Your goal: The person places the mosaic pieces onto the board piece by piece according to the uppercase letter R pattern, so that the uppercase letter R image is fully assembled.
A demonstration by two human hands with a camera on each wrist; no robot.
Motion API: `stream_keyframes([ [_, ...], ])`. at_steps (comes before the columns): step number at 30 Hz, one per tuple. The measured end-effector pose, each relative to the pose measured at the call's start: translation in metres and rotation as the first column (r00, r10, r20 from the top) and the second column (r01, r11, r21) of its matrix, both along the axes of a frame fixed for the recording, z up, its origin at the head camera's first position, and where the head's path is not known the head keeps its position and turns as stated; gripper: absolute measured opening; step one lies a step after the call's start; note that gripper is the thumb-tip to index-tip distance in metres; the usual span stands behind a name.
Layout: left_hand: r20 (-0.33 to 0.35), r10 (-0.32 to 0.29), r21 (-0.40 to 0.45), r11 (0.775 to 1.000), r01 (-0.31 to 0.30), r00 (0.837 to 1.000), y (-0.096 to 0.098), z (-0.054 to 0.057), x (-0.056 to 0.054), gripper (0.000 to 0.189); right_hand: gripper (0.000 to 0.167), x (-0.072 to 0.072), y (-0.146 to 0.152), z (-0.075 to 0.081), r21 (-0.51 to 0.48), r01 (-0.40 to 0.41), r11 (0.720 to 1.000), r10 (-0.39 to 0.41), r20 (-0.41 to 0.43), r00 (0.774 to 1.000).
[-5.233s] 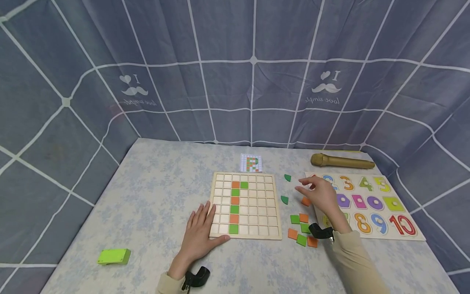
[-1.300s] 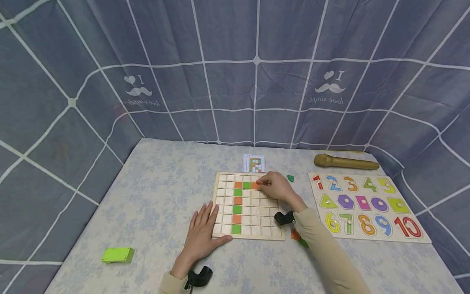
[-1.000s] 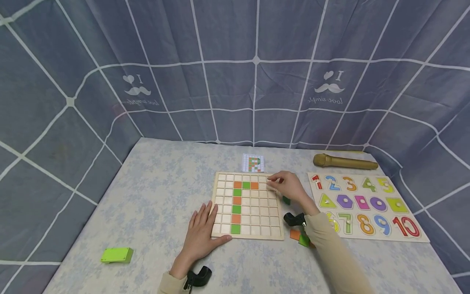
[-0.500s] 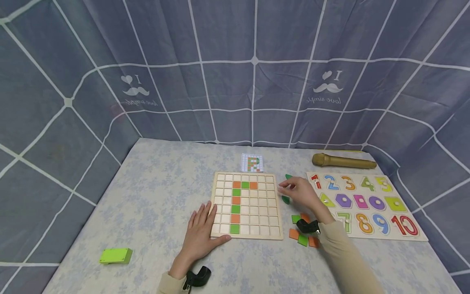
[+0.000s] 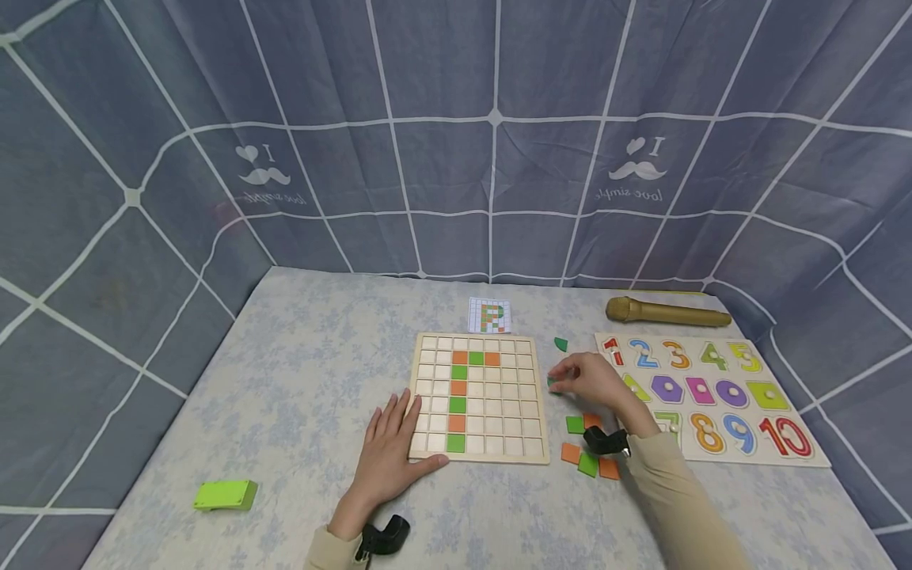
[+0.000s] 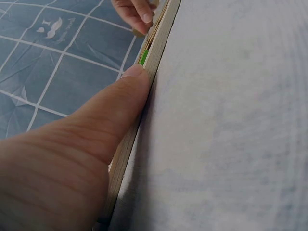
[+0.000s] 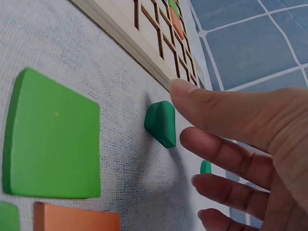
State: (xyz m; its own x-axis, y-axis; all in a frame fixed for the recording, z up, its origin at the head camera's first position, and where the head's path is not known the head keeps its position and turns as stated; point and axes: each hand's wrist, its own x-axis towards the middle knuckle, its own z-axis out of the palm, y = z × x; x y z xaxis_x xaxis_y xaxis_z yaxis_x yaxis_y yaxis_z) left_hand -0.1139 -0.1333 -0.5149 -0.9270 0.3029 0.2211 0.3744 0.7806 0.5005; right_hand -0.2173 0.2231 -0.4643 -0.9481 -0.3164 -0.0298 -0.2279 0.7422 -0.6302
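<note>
My left hand (image 5: 388,447) lies spread at the left edge of a wooden grid board (image 5: 545,419), its thumb on the near rim. In the left wrist view, the thumb presses the board's edge beside a green tile. Orange and green tiles fill one column, and a green tile (image 5: 476,359) and an orange tile (image 5: 492,359) continue its top row. Right of the board, my right hand (image 5: 594,384) hovers at a dark green quarter-round piece (image 7: 161,122). Thumb and index finger stand apart close beside that piece, and nothing is held. A second quarter-round piece (image 5: 560,344) lies farther back.
Several loose green and orange square tiles (image 5: 587,465) lie below my right wrist. Farther right are a number puzzle board (image 5: 712,404) and a gold microphone (image 5: 670,313). A pattern card (image 5: 489,316) sits behind the grid, and a lime green block (image 5: 225,495) at left.
My right hand set an orange tile in the top row beside the green one, let go, and moved right and nearer to the quarter-round piece. The left hand stayed in place.
</note>
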Motion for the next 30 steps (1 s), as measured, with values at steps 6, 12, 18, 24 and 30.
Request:
stream_keyframes([
  [6, 0.002, 0.001, -0.004, 1.000, -0.001, 1.000, 0.000, 0.001, 0.000, 0.097, 0.017, 0.000, 0.001, -0.002, 0.010, -0.032, 0.999, 0.032, 0.027, 0.999],
  [12, 0.011, 0.001, -0.011, 1.000, -0.001, 1.000, 0.000, 0.002, 0.000, 0.096, 0.019, 0.000, 0.003, -0.006, 0.020, -0.047, 0.999, 0.046, 0.045, 0.998],
  [18, 0.015, 0.002, -0.007, 1.000, -0.002, 1.000, 0.000, 0.001, 0.000, 0.097, 0.023, 0.001, 0.006, -0.004, 0.034, -0.059, 0.998, 0.056, 0.092, 0.994],
  [24, 0.033, 0.007, -0.003, 1.000, -0.007, 0.999, 0.001, 0.000, 0.000, 0.098, 0.024, 0.003, 0.008, 0.003, 0.045, -0.102, 0.994, 0.096, 0.126, 0.987],
  [30, 0.040, 0.009, 0.003, 1.000, -0.009, 0.999, 0.001, 0.000, 0.000, 0.098, 0.017, 0.000, 0.009, 0.005, 0.098, -0.085, 0.992, 0.074, 0.113, 0.991],
])
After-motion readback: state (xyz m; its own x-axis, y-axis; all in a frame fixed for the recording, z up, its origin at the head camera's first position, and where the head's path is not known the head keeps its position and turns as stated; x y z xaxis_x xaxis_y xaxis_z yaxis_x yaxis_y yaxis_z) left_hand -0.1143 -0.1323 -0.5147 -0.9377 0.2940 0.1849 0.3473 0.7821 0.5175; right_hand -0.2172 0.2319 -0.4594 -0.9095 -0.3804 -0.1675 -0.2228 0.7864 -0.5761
